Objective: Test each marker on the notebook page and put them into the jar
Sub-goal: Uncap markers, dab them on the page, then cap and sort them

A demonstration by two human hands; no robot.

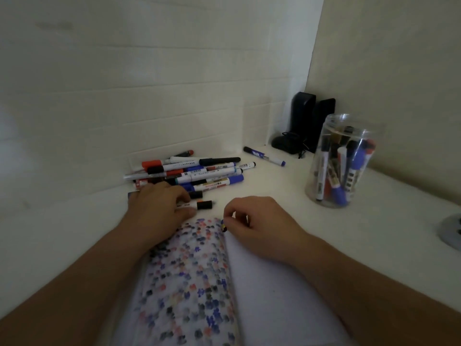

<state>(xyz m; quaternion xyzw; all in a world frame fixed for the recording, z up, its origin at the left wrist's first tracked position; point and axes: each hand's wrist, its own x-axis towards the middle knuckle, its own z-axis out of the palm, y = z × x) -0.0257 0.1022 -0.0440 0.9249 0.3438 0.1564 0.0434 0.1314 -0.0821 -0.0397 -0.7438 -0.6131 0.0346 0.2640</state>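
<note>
Orange-capped marker [197, 205] in left hand's [159, 203] grip — right hand [254, 223] pinching a small cap [223, 227].

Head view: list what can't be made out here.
- Marker under the left hand: only its black cap end shows; the fingers cover the barrel.
- Item pinched in the right hand: a tiny dark tip shows, too small to identify.
- Notebook: its bottom is cut off by the frame edge; the marks are blurred.
- Jar: the marker labels inside are too small to read.
- Marker pile: lower markers are hidden by upper ones.
</note>
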